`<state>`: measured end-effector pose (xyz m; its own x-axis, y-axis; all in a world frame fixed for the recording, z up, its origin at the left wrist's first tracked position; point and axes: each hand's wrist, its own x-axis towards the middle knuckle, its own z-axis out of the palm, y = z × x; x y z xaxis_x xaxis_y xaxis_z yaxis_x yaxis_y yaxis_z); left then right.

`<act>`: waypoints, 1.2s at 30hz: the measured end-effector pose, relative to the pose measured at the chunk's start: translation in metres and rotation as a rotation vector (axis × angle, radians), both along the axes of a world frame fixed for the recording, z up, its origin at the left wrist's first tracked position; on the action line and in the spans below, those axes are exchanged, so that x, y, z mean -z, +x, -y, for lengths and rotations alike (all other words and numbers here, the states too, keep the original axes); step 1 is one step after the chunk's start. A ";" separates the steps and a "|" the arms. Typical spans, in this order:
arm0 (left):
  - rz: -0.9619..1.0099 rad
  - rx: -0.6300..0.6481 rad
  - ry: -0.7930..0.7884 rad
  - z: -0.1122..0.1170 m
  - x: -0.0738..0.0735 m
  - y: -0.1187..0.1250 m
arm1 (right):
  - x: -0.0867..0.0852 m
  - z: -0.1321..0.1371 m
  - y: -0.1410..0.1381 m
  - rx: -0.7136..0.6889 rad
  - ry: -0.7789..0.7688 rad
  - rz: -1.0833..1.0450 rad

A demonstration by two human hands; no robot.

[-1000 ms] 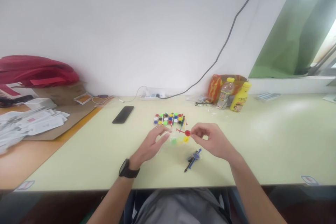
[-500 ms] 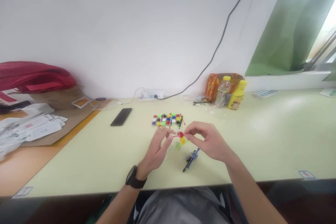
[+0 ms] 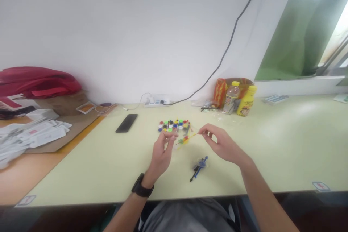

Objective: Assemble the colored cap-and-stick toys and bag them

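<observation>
While a blue piece (image 3: 202, 164) and a black piece (image 3: 196, 168), both arrow-tipped, lie nearest on the table (image 3: 272, 145), the left hand (image 3: 161, 155) and the right hand (image 3: 223, 145) face each other beyond them, finger and thumb drawn close on each, though whether either pinches anything cannot be told. Between the two is a blurred red, yellow and green cluster (image 3: 185, 140); farther back lie coloured discs (image 3: 170, 126), then a yellow bottle (image 3: 247, 102) near the wall (image 3: 136, 43).

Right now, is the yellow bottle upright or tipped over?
Upright: the yellow bottle stands on its base on the table, yellow cap uppermost, beside the clear bottle.
</observation>
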<state>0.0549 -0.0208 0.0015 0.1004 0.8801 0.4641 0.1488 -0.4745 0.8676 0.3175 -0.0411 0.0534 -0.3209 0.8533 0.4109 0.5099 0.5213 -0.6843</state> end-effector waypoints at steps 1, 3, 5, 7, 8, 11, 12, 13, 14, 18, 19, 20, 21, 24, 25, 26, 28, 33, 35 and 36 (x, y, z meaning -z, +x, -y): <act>0.036 0.003 -0.009 -0.001 0.002 0.000 | 0.002 0.000 0.002 -0.027 -0.050 0.040; 0.104 -0.006 -0.015 -0.003 0.005 0.001 | 0.006 0.001 0.003 -0.108 -0.146 0.116; 0.175 -0.033 -0.006 -0.005 0.008 0.004 | 0.010 0.002 0.001 -0.241 -0.238 0.193; 0.246 -0.073 0.034 -0.006 0.010 0.005 | 0.015 0.001 -0.004 -0.385 -0.336 0.264; 0.267 -0.083 0.060 -0.007 0.010 0.005 | 0.019 0.000 -0.007 -0.443 -0.380 0.300; 0.201 -0.078 0.107 -0.009 0.010 0.000 | 0.031 -0.007 -0.016 -0.481 -0.437 0.394; 0.141 -0.073 0.108 -0.010 0.010 -0.003 | 0.034 -0.010 -0.019 -0.459 -0.435 0.416; 0.080 -0.070 0.108 -0.011 0.009 -0.006 | 0.037 -0.012 -0.020 -0.434 -0.431 0.431; 0.026 -0.069 0.114 -0.011 0.008 -0.009 | 0.039 -0.013 -0.021 -0.409 -0.426 0.440; -0.148 -0.084 0.208 -0.015 0.003 -0.018 | 0.040 -0.013 -0.015 -0.314 -0.421 0.444; -0.194 -0.091 0.232 -0.016 0.002 -0.020 | 0.039 -0.013 -0.013 -0.288 -0.421 0.446; -0.230 -0.100 0.258 -0.017 0.001 -0.022 | 0.039 -0.012 -0.011 -0.264 -0.420 0.452; -0.253 -0.108 0.285 -0.018 0.000 -0.023 | 0.039 -0.012 -0.009 -0.246 -0.417 0.462; -0.319 -0.083 0.370 -0.019 -0.003 -0.029 | 0.040 -0.013 -0.007 -0.210 -0.390 0.482; -0.360 -0.058 0.386 -0.019 -0.005 -0.031 | 0.041 -0.013 -0.007 -0.197 -0.377 0.487; -0.409 -0.034 0.391 -0.018 -0.007 -0.032 | 0.042 -0.014 -0.007 -0.181 -0.364 0.490; -0.486 -0.013 0.370 -0.017 -0.011 -0.034 | 0.045 -0.016 -0.007 -0.139 -0.335 0.498; -0.429 -0.035 0.323 -0.017 -0.013 -0.033 | 0.051 -0.024 -0.007 -0.037 -0.319 0.496; -0.421 0.007 0.341 -0.018 -0.012 -0.033 | 0.052 -0.028 -0.005 -0.013 -0.331 0.471; -0.439 0.030 0.350 -0.019 -0.011 -0.033 | 0.053 -0.030 -0.004 -0.007 -0.332 0.457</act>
